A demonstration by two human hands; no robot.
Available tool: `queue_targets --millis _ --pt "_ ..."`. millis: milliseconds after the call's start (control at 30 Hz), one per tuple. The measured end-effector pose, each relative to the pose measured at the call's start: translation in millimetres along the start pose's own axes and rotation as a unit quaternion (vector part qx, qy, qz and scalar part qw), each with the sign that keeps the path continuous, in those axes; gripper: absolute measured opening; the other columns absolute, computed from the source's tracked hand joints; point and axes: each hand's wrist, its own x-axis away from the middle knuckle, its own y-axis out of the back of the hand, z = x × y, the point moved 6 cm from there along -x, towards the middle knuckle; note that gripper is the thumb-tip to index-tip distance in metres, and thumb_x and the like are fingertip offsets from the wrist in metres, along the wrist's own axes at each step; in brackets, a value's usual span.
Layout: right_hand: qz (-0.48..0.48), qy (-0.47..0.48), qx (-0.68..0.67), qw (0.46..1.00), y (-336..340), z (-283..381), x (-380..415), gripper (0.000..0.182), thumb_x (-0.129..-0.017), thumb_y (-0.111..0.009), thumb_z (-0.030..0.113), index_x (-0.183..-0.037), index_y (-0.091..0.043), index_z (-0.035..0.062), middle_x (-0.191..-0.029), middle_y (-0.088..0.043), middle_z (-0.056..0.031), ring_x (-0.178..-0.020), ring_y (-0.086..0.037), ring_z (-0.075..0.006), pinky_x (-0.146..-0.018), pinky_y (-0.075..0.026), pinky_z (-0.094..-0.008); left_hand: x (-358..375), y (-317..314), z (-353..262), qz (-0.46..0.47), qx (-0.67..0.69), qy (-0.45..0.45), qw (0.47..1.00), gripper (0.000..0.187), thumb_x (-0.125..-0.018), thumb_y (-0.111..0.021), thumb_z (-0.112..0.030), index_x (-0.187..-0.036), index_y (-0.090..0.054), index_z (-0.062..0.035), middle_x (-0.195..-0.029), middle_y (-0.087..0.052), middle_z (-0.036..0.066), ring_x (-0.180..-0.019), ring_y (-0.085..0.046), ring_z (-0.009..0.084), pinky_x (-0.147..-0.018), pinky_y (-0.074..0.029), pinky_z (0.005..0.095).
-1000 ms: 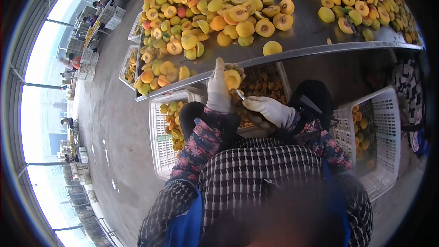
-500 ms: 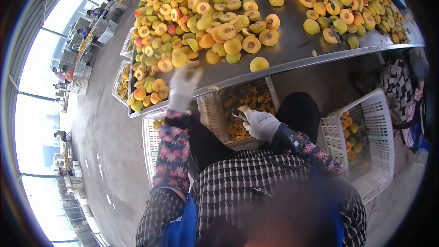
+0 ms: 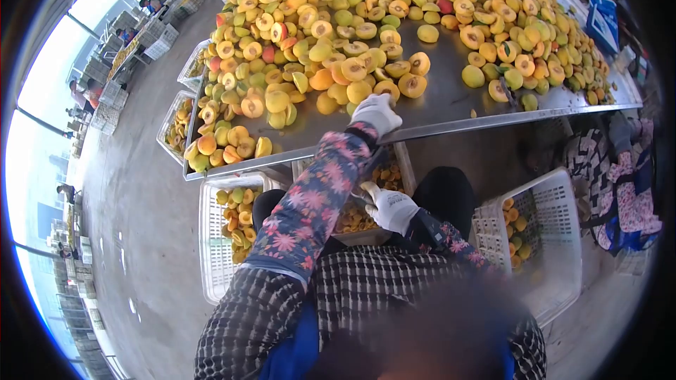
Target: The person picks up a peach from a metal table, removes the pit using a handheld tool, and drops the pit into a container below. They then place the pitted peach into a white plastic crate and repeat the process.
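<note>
My left hand (image 3: 377, 114), in a white glove, reaches to the front edge of the metal table (image 3: 451, 95). Its fingers are curled down over the place where a lone peach half lay, and they hide that half. Just beyond the fingers lies a heap of yellow peach halves (image 3: 338, 49), many showing their brown pit side. Lower down, above a crate between the knees, my right hand (image 3: 391, 210) is closed in a white glove. A small looped metal tool is in its grip, now mostly hidden. Small brown-orange pieces (image 3: 389, 177) fill part of that crate.
White crates with peach halves stand at left (image 3: 211, 239) and right (image 3: 563, 225) of my legs. Another pile of halves (image 3: 521, 28) covers the table's right side. A person's patterned sleeve (image 3: 634, 190) shows at far right. A blue box (image 3: 603, 22) sits beyond.
My left hand has swung right, from the table's left front edge to the spot of the lone peach half. The right hand stays over the crate. The whole view has shifted slightly.
</note>
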Motion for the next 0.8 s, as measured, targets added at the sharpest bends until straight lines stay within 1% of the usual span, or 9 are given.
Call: queue_targets --millis 33,67,100,133,200,300,333,433,800 --pt "0.008 -0.012 -0.006 1.000 3 3 3 0.042 -0.091 -0.055 0.024 -0.128 -0.044 0.0062 -0.102 -0.065 -0.0227 -0.095 -0.063 -0.0397 -0.084 -0.047 -0.0478 5 8 8 0.018 0.084 0.029 0.996 0.040 -0.075 -0.065 -0.026 -0.112 -0.067 -0.0108 -0.111 -0.065 0.016 -0.107 -0.061 0.0307 -0.090 -0.050 0.0381" --pt "0.015 -0.024 -0.014 0.999 6 6 5 0.041 -0.092 -0.055 0.024 -0.127 -0.045 0.0057 -0.101 -0.065 -0.0231 -0.094 -0.063 -0.0399 -0.084 -0.047 -0.0479 12 11 16 0.040 0.262 0.066 0.962 0.038 -0.080 -0.061 -0.024 -0.115 -0.065 -0.0095 -0.112 -0.064 0.015 -0.107 -0.061 0.0290 -0.089 -0.051 0.0386" --pt "0.013 -0.027 -0.024 0.999 10 9 8 0.040 -0.092 -0.055 0.025 -0.125 -0.046 0.0049 -0.100 -0.065 -0.0235 -0.094 -0.063 -0.0402 -0.083 -0.047 -0.0480 19 12 24 0.061 0.431 0.101 0.895 0.036 -0.084 -0.056 -0.021 -0.118 -0.063 -0.0082 -0.113 -0.063 0.014 -0.106 -0.062 0.0272 -0.088 -0.052 0.0391" --pt "0.014 -0.029 -0.034 0.999 13 11 11 0.039 -0.092 -0.055 0.026 -0.123 -0.046 0.0042 -0.098 -0.065 -0.0240 -0.093 -0.063 -0.0405 -0.082 -0.047 -0.0480 24 18 34 0.069 0.580 0.091 0.806 0.036 -0.087 -0.055 -0.021 -0.119 -0.061 -0.0070 -0.114 -0.062 0.013 -0.106 -0.061 0.0269 -0.088 -0.053 0.0402" --pt "-0.010 -0.004 -0.066 0.998 23 18 16 0.035 -0.093 -0.054 0.027 -0.116 -0.049 0.0018 -0.094 -0.064 -0.0255 -0.090 -0.063 -0.0413 -0.078 -0.047 -0.0480 34 31 55 0.072 0.823 0.064 0.560 0.034 -0.092 -0.051 -0.021 -0.121 -0.057 -0.0046 -0.116 -0.060 0.012 -0.105 -0.060 0.0262 -0.088 -0.053 0.0423" --pt "-0.126 0.076 -0.162 0.976 41 26 17 0.035 -0.094 -0.055 0.023 -0.120 -0.048 0.0007 -0.090 -0.064 -0.0259 -0.087 -0.063 -0.0427 -0.074 -0.048 -0.0474 79 57 45 0.039 0.876 0.092 0.472 0.036 -0.096 -0.048 -0.026 -0.123 -0.051 -0.0024 -0.120 -0.057 0.015 -0.106 -0.060 0.0289 -0.089 -0.053 0.0471" --pt "-0.162 0.092 -0.157 0.970 52 36 18 0.035 -0.094 -0.055 0.022 -0.120 -0.048 0.0004 -0.089 -0.064 -0.0260 -0.086 -0.062 -0.0431 -0.073 -0.048 -0.0476 83 55 50 0.010 0.866 0.068 0.495 0.040 -0.098 -0.049 -0.036 -0.120 -0.052 -0.0035 -0.118 -0.058 0.015 -0.106 -0.060 0.0305 -0.087 -0.053 0.0467" --pt "-0.280 0.168 -0.093 0.941 85 58 16 0.035 -0.093 -0.055 0.019 -0.120 -0.046 -0.0012 -0.083 -0.063 -0.0276 -0.079 -0.060 -0.0468 -0.066 -0.048 -0.0496 103 49 52 -0.050 0.838 0.072 0.539 0.041 -0.099 -0.048 -0.041 -0.117 -0.054 -0.0047 -0.113 -0.060 0.016 -0.102 -0.060 0.0323 -0.085 -0.053 0.0481" --pt "-0.230 0.025 -0.044 0.972 77 67 -8 0.037 -0.095 -0.051 0.028 -0.118 -0.044 0.0009 -0.084 -0.064 -0.0283 -0.078 -0.061 -0.0473 -0.069 -0.047 -0.0545 129 43 25 -0.108 0.784 0.055 0.608 0.045 -0.099 -0.048 -0.045 -0.110 -0.054 -0.0023 -0.101 -0.062 0.015 -0.090 -0.063 0.0275 -0.081 -0.054 0.0413"
